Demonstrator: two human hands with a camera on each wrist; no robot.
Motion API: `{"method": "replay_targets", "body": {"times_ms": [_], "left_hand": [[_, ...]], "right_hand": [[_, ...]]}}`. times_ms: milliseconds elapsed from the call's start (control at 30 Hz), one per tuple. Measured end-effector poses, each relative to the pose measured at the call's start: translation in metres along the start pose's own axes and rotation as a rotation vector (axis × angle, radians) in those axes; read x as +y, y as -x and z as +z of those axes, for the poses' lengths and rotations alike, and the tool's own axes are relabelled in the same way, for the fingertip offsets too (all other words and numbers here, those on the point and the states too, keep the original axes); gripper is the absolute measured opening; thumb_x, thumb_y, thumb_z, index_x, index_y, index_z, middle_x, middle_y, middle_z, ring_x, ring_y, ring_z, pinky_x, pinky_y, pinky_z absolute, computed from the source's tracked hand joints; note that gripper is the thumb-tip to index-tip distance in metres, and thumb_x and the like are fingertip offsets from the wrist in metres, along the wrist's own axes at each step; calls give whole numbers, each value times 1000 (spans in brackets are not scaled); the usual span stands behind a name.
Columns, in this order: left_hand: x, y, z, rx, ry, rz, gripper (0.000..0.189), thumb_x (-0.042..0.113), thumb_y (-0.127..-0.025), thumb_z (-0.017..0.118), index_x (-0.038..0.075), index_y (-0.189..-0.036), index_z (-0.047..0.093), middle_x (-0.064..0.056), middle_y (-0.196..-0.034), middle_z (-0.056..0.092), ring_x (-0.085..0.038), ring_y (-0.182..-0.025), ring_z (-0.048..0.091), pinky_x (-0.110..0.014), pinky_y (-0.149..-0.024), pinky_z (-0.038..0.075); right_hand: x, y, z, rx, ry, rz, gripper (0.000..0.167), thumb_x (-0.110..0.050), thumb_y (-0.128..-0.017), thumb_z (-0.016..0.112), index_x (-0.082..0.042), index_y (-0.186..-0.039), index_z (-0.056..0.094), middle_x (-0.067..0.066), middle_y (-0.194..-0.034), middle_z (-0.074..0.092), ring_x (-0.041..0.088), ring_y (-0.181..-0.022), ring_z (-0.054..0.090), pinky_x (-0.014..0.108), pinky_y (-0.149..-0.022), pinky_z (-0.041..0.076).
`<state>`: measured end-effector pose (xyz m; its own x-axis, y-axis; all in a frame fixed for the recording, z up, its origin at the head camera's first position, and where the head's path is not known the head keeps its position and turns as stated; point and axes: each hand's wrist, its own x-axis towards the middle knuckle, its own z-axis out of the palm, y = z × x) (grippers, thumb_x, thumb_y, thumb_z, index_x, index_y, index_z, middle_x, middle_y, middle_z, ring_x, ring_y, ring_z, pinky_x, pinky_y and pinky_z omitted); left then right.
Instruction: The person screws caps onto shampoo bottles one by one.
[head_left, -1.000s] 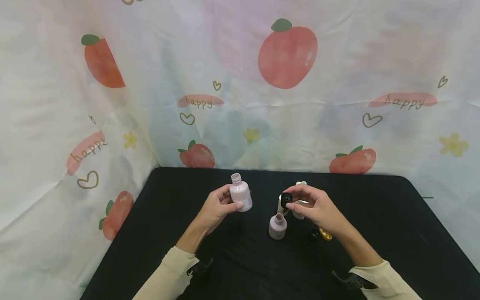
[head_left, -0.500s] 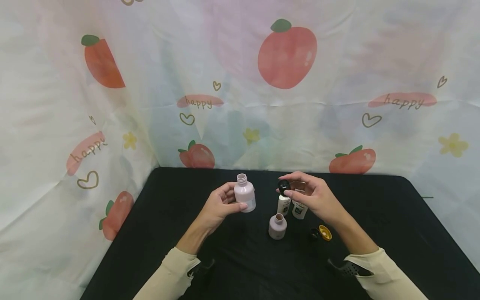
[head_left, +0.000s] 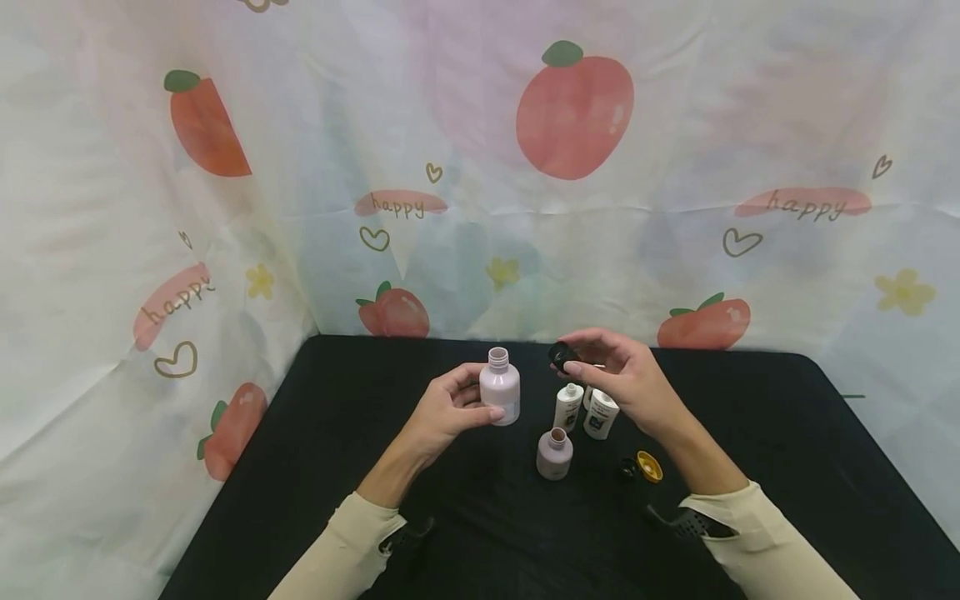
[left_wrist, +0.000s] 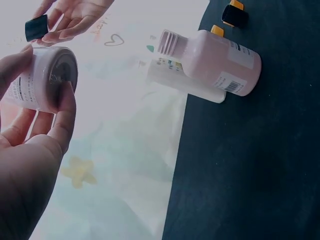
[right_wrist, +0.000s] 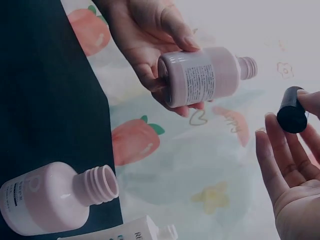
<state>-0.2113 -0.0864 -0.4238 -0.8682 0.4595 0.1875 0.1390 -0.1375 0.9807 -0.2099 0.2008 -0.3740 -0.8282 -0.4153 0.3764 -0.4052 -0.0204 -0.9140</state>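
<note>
On the black tabletop, the standing bottle, pink with a bare threaded neck, was upright in front of you. Beyond it and to its left, your left grip was curled round the raised bottle, also pink, your thumb on its near side, the grip spread only as wide as the body it had hold of. The raised bottle was off the tabletop and roughly upright, its threaded neck bare; the right wrist view showed a printed label on its side. Above and beyond the standing bottle, your right grip pinched the black cap between thumb and fingertips, other fingers reaching out loosely. The black cap was tilted and apart from the raised bottle. Just behind the standing bottle stood a white bottle with a bare neck; behind it to the right stood a second white bottle. To the right of the standing bottle lay a yellow cap, a dark cap just beside it. Well behind the standing bottle hung a pale sheet printed with fruit and hearts.
</note>
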Motion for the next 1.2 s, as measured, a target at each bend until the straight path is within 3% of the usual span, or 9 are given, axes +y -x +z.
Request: {"method": "replay_targets", "body": {"times_ms": [167, 467, 767, 1033, 1200], "left_hand": [[3, -2, 4, -17, -19, 5, 60, 2, -84, 81, -1, -138, 54, -19, -135, 58, -27, -118, 63, -40, -98, 55], [5, -4, 8, -28, -63, 5, 59, 1, -85, 79, 1, -139, 55, -18, -135, 60, -28, -118, 64, -39, -98, 54], [6, -5, 11, -18, -19, 2, 59, 1, -86, 79, -1, -139, 54, -19, -133, 61, -26, -117, 64, -35, -95, 55], [6, -4, 13, -31, -4, -2, 58, 2, -87, 78, -2, -139, 53, -20, -133, 60, -26, -117, 64, -36, -97, 55], [6, -4, 14, -46, -3, 6, 58, 2, -88, 77, -2, -139, 52, -20, -133, 60, -25, -117, 64, -35, -96, 55]], "right_hand": [[-3, -4, 2, 13, 7, 8, 34, 0, -96, 66, 2, -129, 59, 10, -122, 65, 19, -109, 69, 33, -92, 57], [-12, -11, 4, 12, 125, 1, 37, -6, -98, 66, -4, -135, 61, 9, -125, 64, 19, -113, 67, 29, -93, 55], [-16, -20, 6, -10, 147, -28, 40, -5, -98, 67, -8, -137, 59, 11, -135, 60, 19, -120, 63, 29, -96, 54], [-18, -27, 8, -13, 177, -30, 37, -6, -96, 69, -5, -132, 61, 8, -129, 63, 24, -115, 63, 28, -93, 55], [-20, -30, 9, -50, 180, -59, 38, -6, -96, 69, -9, -134, 64, 10, -132, 62, 23, -119, 62, 31, -98, 54]]}}
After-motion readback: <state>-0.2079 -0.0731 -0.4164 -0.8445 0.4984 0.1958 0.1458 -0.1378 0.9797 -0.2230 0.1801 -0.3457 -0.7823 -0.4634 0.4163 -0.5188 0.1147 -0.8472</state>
